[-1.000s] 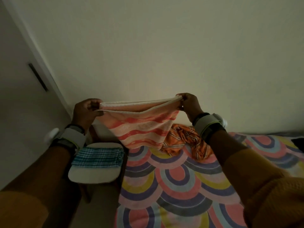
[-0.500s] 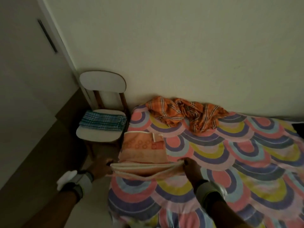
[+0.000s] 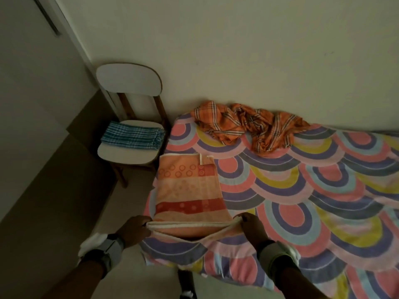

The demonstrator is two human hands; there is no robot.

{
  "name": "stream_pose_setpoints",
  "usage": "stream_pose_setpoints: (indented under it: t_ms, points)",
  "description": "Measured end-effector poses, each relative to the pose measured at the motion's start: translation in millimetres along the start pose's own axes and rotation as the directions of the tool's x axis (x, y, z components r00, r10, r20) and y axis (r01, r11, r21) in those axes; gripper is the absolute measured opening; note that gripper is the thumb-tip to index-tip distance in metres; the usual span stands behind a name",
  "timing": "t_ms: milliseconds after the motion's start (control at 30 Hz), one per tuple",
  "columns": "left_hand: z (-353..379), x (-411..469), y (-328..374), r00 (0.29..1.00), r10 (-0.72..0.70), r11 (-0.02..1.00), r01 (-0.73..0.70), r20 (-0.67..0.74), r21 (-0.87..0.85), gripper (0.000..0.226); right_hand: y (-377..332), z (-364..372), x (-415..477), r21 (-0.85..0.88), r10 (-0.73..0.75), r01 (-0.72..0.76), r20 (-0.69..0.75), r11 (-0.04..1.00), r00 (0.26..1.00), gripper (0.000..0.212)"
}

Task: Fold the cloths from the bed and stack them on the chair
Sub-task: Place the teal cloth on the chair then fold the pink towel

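Note:
An orange and peach striped towel (image 3: 190,190) lies flat on the near left corner of the bed (image 3: 302,201), its long side running away from me. My left hand (image 3: 135,230) pinches its near left corner. My right hand (image 3: 251,228) pinches its near right corner. The near edge is lifted slightly off the bedspread between them. A crumpled orange checked cloth (image 3: 248,128) lies at the far edge of the bed by the wall. A folded blue checked cloth (image 3: 131,138) rests on the seat of the white chair (image 3: 127,155).
The chair stands left of the bed, against the wall corner. A pale wall runs behind the bed. Bare floor lies between me and the chair. A dark object (image 3: 186,283) shows on the floor below the bed's near edge.
The towel was held up in the air a second ago. Both hands have brought it down and spread it flat on the bed, then drawn its near edge towards me.

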State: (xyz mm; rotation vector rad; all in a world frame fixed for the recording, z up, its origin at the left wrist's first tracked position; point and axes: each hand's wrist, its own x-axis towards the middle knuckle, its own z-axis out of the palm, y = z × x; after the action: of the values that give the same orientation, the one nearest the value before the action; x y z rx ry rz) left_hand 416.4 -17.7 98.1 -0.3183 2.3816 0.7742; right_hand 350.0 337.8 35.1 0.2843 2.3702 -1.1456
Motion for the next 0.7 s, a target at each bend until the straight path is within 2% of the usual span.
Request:
stream_pose_setpoints:
  t_ms: [67, 167, 267, 333, 433, 533, 600, 633, 700]
  points:
    - [-16.9, 7.1, 11.1, 0.996, 0.036, 0.995, -0.043, -0.082, -0.095, 0.008, -22.8, -7.2, 6.8, 0.025, -0.011, 0.011, -0.013, 1.0, 1.0, 0.029]
    - [-85.6, 34.2, 40.0, 0.95, 0.059, 0.967, -0.13, -0.307, -0.217, 0.033, -107.6, -37.0, 39.1, 0.079, -0.132, 0.149, -0.183, 0.986, 0.974, 0.027]
    - [-172.7, 54.3, 80.8, 0.814, 0.041, 0.869, -0.315, -0.579, -0.381, 0.031, -218.8, -88.3, 59.9, 0.166, -0.223, 0.312, -0.408, 0.935, 0.885, 0.03]
    - [-231.3, 51.9, 111.8, 0.734, 0.028, 0.805, -0.419, -0.679, -0.419, 0.021, -285.5, -117.7, 67.8, 0.144, -0.31, 0.435, -0.51, 0.889, 0.802, 0.038]
    - [-277.0, 52.6, 140.3, 0.641, 0.073, 0.753, -0.538, -0.764, -0.38, 0.03, -337.5, -137.2, 74.1, 0.176, -0.322, 0.456, -0.495, 0.872, 0.807, 0.043]
    - [-306.7, 42.9, 143.4, 0.61, 0.174, 0.745, -0.595, -0.773, -0.302, 0.017, -369.7, -148.4, 59.1, 0.285, -0.306, 0.524, -0.557, 0.803, 0.772, 0.043]
    - [-324.3, 32.2, 146.3, 0.61, 0.203, 0.597, -0.697, -0.766, -0.397, 0.021, -385.0, -156.9, 42.3, 0.302, -0.33, 0.612, -0.628, 0.731, 0.705, 0.05]
    - [-332.4, 27.0, 149.2, 0.623, 0.18, 0.523, -0.716, -0.762, -0.462, 0.027, -391.0, -159.8, 35.7, 0.304, -0.348, 0.651, -0.651, 0.695, 0.675, 0.052]
    - [-348.8, 21.2, 158.3, 0.63, 0.142, 0.372, -0.749, -0.764, -0.548, 0.026, -401.2, -166.8, 22.5, 0.319, -0.378, 0.715, -0.677, 0.622, 0.632, 0.051]
